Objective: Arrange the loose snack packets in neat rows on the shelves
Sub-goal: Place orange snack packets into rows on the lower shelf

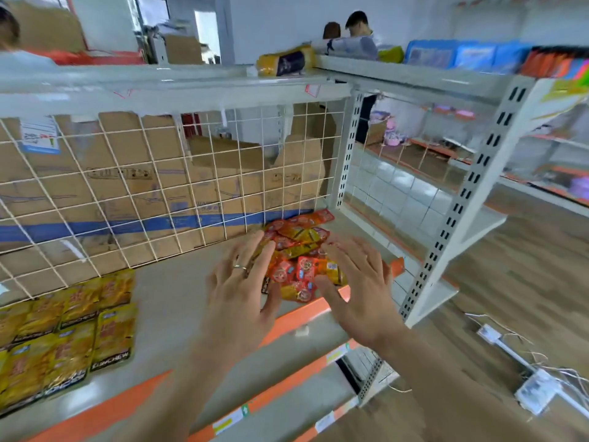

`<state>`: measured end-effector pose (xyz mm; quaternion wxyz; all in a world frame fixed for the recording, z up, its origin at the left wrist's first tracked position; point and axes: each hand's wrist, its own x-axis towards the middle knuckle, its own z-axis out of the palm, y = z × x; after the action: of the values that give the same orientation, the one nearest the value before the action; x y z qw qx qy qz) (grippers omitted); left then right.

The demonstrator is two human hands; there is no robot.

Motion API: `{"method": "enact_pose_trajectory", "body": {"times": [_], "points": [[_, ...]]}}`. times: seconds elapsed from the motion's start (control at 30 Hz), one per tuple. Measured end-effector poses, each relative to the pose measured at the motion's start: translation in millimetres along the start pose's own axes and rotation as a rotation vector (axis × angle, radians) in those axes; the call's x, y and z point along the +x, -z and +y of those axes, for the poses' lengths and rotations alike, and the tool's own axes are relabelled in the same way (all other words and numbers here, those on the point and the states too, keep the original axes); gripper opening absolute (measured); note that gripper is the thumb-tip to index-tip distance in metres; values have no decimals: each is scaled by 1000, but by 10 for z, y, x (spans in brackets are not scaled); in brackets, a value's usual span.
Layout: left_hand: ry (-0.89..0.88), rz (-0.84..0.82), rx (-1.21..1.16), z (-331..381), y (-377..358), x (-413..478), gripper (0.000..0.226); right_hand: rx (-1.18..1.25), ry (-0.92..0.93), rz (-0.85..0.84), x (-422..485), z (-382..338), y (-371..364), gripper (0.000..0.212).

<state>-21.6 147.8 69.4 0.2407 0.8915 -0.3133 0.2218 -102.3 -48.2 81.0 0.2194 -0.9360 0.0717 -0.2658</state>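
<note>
A loose heap of small red and yellow snack packets [299,250] lies at the right end of a grey shelf [172,295] with an orange front lip. My left hand [242,282], a ring on one finger, is spread flat with straight fingers at the heap's left side. On the heap's right side my right hand [353,275] is spread the same way. Neither hand grips a packet. Larger yellow packets [63,336] lie in flat rows at the shelf's left end.
A white wire grid [159,186] backs the shelf, with cardboard boxes [121,173] behind it. Above is another shelf [191,81] bearing a yellow packet [287,63]. A perforated upright [462,199] stands right. Two people [357,27] stand far back. Cables and white strips [516,371] lie on the wooden floor.
</note>
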Motion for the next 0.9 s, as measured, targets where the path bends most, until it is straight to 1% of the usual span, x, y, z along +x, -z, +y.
{"method": "enact_pose_trajectory", "body": {"times": [0.1,0.23,0.43,0.6,0.8,0.9], "points": [[-22,-17,11,189,-69,56,60,-5,-5,-10,25,140,136,63],[-27,-46,36,274,-99,94,58,18,-5,-8,54,216,161,61],[-7,-63,55,100,-187,138,56,5,-34,-21,159,206,-5,63],[3,-103,49,-58,-255,265,61,-3,-55,-53,223,176,-129,64],[-2,-81,-9,-189,-368,395,57,14,-184,1,249,195,-391,67],[-8,-93,-19,-276,-474,425,58,-2,-226,-32,263,212,-540,71]]}}
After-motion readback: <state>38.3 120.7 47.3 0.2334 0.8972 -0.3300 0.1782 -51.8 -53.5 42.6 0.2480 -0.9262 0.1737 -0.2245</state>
